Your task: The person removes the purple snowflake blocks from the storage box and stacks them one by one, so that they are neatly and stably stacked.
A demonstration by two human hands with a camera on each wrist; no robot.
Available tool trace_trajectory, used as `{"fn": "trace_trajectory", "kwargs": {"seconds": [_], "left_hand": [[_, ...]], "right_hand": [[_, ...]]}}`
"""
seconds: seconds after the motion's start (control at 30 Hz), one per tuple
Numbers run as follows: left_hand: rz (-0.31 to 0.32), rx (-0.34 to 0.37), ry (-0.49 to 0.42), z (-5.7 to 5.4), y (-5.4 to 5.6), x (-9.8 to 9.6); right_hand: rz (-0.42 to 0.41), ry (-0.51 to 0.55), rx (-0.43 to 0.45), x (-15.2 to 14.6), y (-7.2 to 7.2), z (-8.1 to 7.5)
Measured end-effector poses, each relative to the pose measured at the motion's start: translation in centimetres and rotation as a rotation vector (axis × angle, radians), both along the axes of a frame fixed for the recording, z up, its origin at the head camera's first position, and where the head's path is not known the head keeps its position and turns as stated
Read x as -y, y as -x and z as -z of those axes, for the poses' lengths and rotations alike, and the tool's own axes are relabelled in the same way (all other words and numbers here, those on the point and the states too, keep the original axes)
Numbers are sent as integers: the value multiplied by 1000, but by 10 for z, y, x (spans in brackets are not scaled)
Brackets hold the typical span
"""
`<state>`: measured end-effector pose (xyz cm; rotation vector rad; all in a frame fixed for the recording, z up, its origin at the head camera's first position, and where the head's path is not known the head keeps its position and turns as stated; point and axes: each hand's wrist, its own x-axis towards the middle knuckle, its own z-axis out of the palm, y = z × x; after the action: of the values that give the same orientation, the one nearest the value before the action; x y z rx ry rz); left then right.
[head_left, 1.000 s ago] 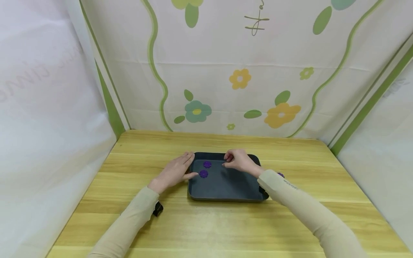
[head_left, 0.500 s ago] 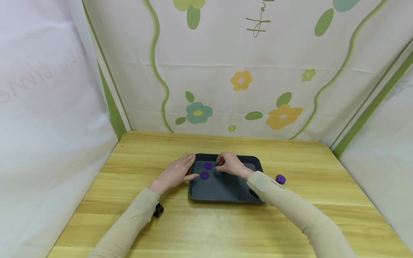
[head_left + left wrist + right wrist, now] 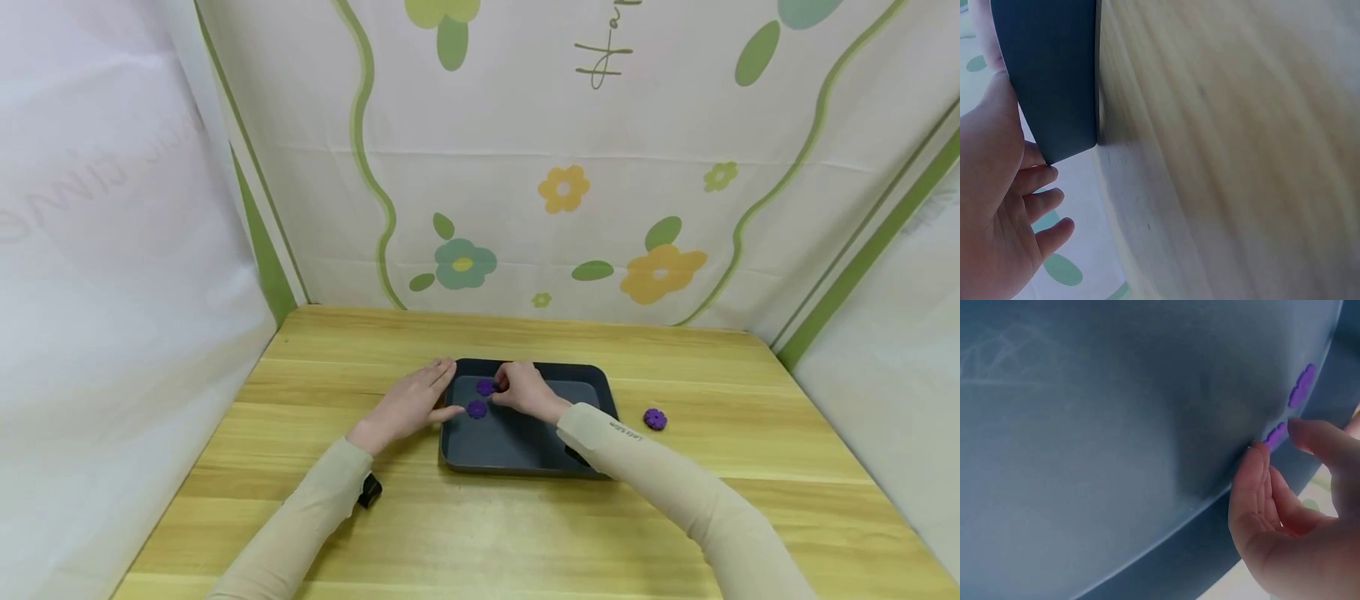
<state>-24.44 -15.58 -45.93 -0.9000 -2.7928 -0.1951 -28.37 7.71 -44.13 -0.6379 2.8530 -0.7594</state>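
A dark grey tray (image 3: 525,442) sits on the wooden table. Two purple flower-shaped pieces lie in its left part: the near one (image 3: 476,409) and the far one (image 3: 485,387). My left hand (image 3: 408,404) rests against the tray's far left corner with extended fingers, its thumb pointing over the left rim toward the near piece. Over the tray, my right hand (image 3: 525,390) has bent fingers close beside the far piece. In the right wrist view a gap shows between thumb and fingertips, with a purple piece (image 3: 1274,435) seen through it; contact cannot be made out.
Another purple flower-shaped piece (image 3: 655,418) lies on the table (image 3: 480,542), right of the tray. A white curtain printed with flowers (image 3: 480,167) hangs behind the table, and white cloth walls stand at both sides. A black device (image 3: 369,490) shows at my left wrist.
My right hand has moved left across the tray to the far purple piece. The piece right of the tray has come out from behind the sleeve. My left hand stays at the corner.
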Motion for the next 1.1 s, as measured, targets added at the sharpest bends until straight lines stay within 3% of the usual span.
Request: {"fn": "trace_trajectory", "kwargs": {"seconds": [0.17,0.47,1.1], "left_hand": [[-2,15,0,0,0,0],[1,-25,6,2,0,1],[-2,0,5,0,1,-1]], "right_hand": [[12,12,1,4,0,3],[8,18,-19,9,2,10],[19,24,-13,8,4,8]]}}
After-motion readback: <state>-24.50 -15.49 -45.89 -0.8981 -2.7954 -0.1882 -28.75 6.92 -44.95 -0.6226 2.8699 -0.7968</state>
